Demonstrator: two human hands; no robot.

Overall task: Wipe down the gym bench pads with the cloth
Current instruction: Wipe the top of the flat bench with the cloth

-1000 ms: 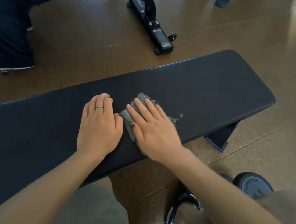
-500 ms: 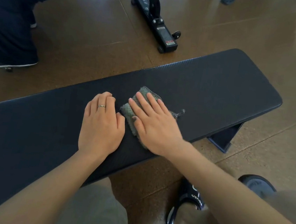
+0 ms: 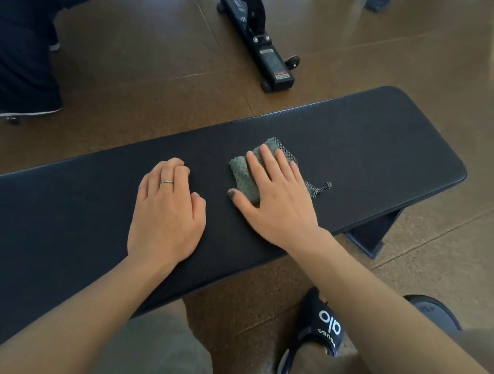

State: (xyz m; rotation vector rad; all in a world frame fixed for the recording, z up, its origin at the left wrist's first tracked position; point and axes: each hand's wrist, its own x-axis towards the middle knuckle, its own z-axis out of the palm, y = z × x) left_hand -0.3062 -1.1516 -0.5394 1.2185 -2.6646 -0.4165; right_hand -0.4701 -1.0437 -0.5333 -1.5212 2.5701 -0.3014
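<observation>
Head view: flat right hand [image 3: 280, 202] presses cloth [image 3: 245, 176] on bench pad [image 3: 381, 146]; left hand [image 3: 165, 211] rests flat alongside.

Open black pad [image 3: 381, 146] runs clear to the right of the cloth [image 3: 245, 176], all the way to the rounded end. Leftward, the left hand [image 3: 165, 211] lies flat on the pad, blocking that lane. Beyond the far edge, a black machine base [image 3: 263, 51] stands on the floor.

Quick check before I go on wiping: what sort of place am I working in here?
Most likely a gym or workout room. You are at a long black padded bench, the black steel base of another machine stands behind it, and the floor is brown speckled sports flooring.
</observation>
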